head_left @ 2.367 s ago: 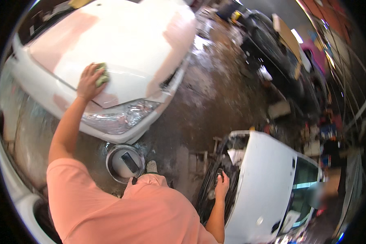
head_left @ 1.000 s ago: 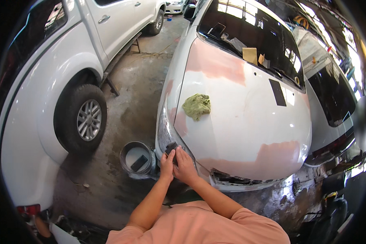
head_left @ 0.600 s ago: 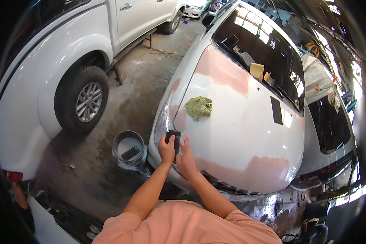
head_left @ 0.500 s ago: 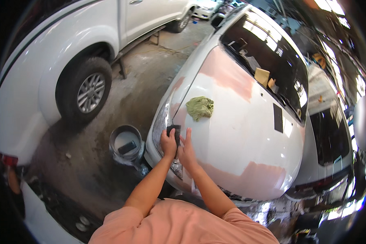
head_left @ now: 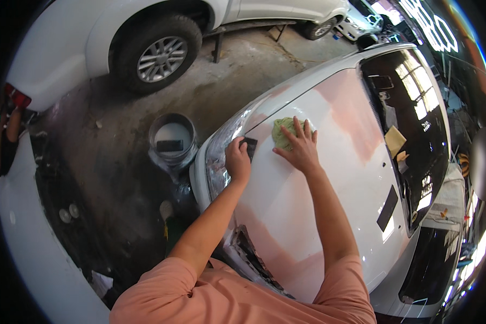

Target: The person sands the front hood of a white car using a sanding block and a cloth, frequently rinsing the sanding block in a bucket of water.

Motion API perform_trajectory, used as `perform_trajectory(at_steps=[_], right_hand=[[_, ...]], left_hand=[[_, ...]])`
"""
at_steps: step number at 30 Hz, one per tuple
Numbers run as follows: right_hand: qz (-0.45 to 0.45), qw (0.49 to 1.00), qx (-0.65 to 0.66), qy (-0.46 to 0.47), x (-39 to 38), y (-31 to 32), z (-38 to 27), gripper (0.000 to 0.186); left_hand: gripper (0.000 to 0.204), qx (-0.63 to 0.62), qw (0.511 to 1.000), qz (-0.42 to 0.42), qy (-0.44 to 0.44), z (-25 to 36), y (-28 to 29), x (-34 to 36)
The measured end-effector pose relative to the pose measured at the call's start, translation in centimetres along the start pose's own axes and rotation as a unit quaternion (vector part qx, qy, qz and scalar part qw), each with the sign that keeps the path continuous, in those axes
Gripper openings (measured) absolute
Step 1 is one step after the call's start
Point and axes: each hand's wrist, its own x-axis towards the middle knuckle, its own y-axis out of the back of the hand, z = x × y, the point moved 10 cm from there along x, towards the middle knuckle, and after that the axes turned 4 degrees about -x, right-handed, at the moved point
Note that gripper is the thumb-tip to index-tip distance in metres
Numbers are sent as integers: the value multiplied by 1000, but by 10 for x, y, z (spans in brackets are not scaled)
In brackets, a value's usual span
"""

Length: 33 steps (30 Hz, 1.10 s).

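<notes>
My left hand (head_left: 237, 160) is closed around a dark, flat piece of sandpaper (head_left: 250, 146), at the edge of the white car hood (head_left: 286, 200) beside the headlight. To its right, my right hand (head_left: 301, 147) reaches over a crumpled pale green cloth (head_left: 282, 134) lying on the hood. Its fingers are spread across the cloth and touch it, without closing round it. Dull pinkish patches (head_left: 356, 121) mark the hood near the windshield and along the front.
Left of the headlight (head_left: 217, 164), which has clear plastic on it, stands a bucket (head_left: 174, 158) with cloudy liquid and a dark block (head_left: 169, 145). A dark strip (head_left: 387, 208) lies on the hood. Another white vehicle (head_left: 100, 38) stands at upper left; someone's arm (head_left: 13, 127) shows at far left.
My right hand has left the left hand's side and moved up and right onto the green cloth. My left hand still holds the sandpaper. The view has turned and shifted.
</notes>
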Motion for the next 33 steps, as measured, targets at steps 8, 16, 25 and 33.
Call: perform_trajectory(at_steps=[8,16,25,33], right_hand=[[63,992,58,90,25,-26,1,46],[40,994,26,94,33,-33,-5,28],[55,994,25,96,41,-42,-6,29],[116,989,84,31,-5,-15,61,32]], left_hand=[[42,68,994,-47,-67,18,2,-10],[36,46,993,-95,-58,26,32,-85],[39,41,995,-62,-70,28,-15,-5],[37,42,997,-31,-58,19,-15,1]])
